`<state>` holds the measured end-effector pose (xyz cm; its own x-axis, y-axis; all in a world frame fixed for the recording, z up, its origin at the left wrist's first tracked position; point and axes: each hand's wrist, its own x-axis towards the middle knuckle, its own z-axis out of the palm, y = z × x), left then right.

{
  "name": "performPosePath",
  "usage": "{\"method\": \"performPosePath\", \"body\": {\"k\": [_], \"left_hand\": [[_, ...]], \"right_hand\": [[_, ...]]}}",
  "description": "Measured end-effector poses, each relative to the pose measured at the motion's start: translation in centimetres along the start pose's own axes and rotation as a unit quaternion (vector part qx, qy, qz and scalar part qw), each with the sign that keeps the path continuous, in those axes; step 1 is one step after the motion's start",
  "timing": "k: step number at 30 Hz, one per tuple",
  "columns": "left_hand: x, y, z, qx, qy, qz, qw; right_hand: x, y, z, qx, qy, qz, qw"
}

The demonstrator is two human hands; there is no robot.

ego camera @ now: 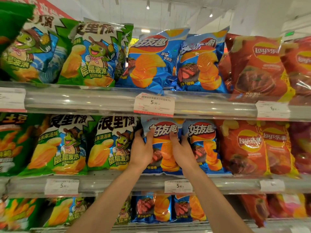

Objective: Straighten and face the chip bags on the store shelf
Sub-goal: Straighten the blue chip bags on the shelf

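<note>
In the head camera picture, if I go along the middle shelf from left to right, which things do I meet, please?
Dark green bag → two green turtle bags → left hand → blue bag held by both hands → right hand → second blue bag → red Lay's bags.

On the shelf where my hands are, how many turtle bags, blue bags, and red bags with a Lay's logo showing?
Green turtle bags: 2
Blue bags: 2
Red Lay's bags: 2
Total: 6

Middle shelf [117, 182] carries upright green [55, 145], blue [202, 145], red bags [242, 147].
</note>
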<state>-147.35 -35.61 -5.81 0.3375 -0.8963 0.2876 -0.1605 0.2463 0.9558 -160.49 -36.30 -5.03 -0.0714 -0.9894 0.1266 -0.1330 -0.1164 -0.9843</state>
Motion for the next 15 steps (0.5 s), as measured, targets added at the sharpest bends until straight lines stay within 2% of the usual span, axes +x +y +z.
{"method": "performPosePath", "body": {"k": [5, 9, 12, 15], "left_hand": [[1.1, -0.7, 0.5, 0.013, -0.018, -0.02, 1.0], [1.6, -0.3, 0.4, -0.02, -0.058, -0.096, 0.993], [1.7, -0.5, 0.5, -0.018, -0.043, -0.08, 0.996], [1.8, -0.7, 0.6, -0.013, -0.037, -0.083, 0.996]], "right_hand": [[1.3, -1.1, 0.8, 0.053, 0.001, 0.045, 0.998], [2.4, -0.7, 0.8, 0.059, -0.026, 0.104, 0.993], [2.9, -0.2, 0.7, 0.059, -0.065, 0.108, 0.99], [3.1, 0.1, 0.9, 0.065, -0.068, 0.102, 0.99]]}}
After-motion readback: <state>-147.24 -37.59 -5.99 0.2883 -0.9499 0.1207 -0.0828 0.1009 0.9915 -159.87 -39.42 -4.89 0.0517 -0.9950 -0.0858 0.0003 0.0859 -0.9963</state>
